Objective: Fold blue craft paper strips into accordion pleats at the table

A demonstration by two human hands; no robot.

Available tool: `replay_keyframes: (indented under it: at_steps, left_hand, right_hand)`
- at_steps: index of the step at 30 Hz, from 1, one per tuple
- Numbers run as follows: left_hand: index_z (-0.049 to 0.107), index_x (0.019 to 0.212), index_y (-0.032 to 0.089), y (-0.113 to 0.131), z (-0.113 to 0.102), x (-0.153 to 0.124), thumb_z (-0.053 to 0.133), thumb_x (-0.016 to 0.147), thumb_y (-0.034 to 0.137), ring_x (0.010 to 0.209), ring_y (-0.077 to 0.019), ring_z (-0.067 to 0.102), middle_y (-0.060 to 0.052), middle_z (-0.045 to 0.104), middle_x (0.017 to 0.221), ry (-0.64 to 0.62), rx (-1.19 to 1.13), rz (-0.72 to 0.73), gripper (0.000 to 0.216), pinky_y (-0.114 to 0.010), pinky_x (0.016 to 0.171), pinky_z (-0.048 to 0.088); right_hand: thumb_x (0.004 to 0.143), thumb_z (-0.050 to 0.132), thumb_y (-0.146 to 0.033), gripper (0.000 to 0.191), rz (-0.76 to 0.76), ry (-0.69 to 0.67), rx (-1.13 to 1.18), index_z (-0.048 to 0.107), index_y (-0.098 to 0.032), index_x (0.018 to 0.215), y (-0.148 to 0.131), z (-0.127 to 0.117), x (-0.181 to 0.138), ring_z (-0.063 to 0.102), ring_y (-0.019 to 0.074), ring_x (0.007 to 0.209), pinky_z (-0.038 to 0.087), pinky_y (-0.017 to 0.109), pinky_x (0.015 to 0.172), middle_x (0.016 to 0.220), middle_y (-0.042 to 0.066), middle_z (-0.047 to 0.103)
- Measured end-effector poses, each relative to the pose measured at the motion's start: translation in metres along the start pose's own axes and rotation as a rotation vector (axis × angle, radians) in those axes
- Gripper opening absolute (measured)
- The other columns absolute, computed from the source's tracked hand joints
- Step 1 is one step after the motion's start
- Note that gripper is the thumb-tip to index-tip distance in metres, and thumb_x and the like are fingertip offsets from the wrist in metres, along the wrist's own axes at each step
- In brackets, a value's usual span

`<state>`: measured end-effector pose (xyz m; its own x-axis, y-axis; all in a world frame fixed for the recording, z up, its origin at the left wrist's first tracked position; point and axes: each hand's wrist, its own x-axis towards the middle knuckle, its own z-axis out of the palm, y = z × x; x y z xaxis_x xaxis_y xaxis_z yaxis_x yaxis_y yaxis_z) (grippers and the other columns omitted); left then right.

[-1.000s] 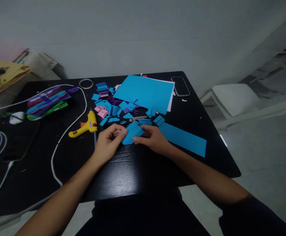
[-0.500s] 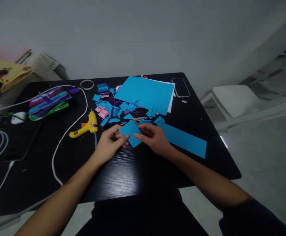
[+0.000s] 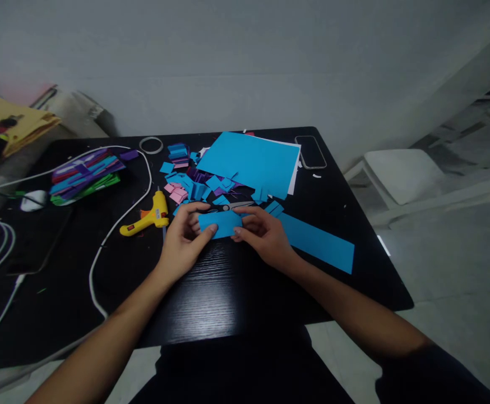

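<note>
Both my hands hold one small blue paper piece (image 3: 222,224) just above the black table (image 3: 211,292). My left hand (image 3: 184,238) pinches its left end, thumb on top. My right hand (image 3: 264,235) pinches its right end. The piece lies flat and level, a narrow rectangle. Scissors (image 3: 232,206) lie just behind it. A long blue paper strip (image 3: 318,242) lies to the right of my right hand. A big blue sheet (image 3: 251,160) lies further back.
Many small blue, pink and purple paper bits (image 3: 188,182) are heaped behind my hands. A yellow glue gun (image 3: 146,216) with a white cord (image 3: 114,224) lies left. Coloured paper strips (image 3: 83,174), a tape ring (image 3: 151,145) and a phone (image 3: 310,151) lie at the back. A white chair (image 3: 400,171) stands right.
The blue piece was angled like a diamond between my fingers. It has been turned and folded into a level narrow rectangle. Both hands moved slightly away from me.
</note>
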<state>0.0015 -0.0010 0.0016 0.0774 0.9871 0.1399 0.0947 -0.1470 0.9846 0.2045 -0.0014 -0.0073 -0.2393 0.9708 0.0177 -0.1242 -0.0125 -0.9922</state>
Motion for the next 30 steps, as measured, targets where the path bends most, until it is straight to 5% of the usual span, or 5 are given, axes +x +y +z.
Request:
replay_keyframes:
  at_steps: [5,14,30]
  left_hand:
    - [0.062,0.107,0.021,-0.0016,0.0003,0.0003,0.078,0.083,0.032,0.072,-0.0135,0.064,0.0,0.067,0.084,-0.012,0.021,0.015,0.031,-0.024,0.064,0.052]
    - [0.07,0.107,0.02,0.001,0.0001,-0.0017,0.078,0.084,0.03,0.071,-0.0149,0.067,-0.003,0.072,0.09,-0.053,0.118,0.046,0.026,-0.024,0.06,0.052]
    - [0.076,0.093,0.018,0.0052,-0.0022,0.0003,0.071,0.088,0.023,0.062,-0.0172,0.073,-0.001,0.074,0.067,-0.128,-0.058,-0.066,0.009,-0.027,0.064,0.058]
  right_hand:
    - [0.084,0.079,-0.036,0.034,-0.016,0.034,-0.004,0.069,-0.025,0.115,0.0033,0.0009,-0.0001,0.076,0.0177,0.079,0.068,0.038,0.078,0.101,0.003,0.072]
    - [0.083,0.078,-0.036,0.025,0.007,0.07,0.019,0.063,-0.022,0.097,0.0037,0.0009,0.0016,0.071,0.0131,0.061,0.063,0.028,0.058,0.089,0.0,0.07]
    - [0.082,0.08,-0.036,0.019,0.058,-0.02,0.143,0.074,-0.019,0.09,0.0035,-0.0027,0.0036,0.074,0.0159,0.065,0.065,0.031,0.065,0.075,0.0,0.072]
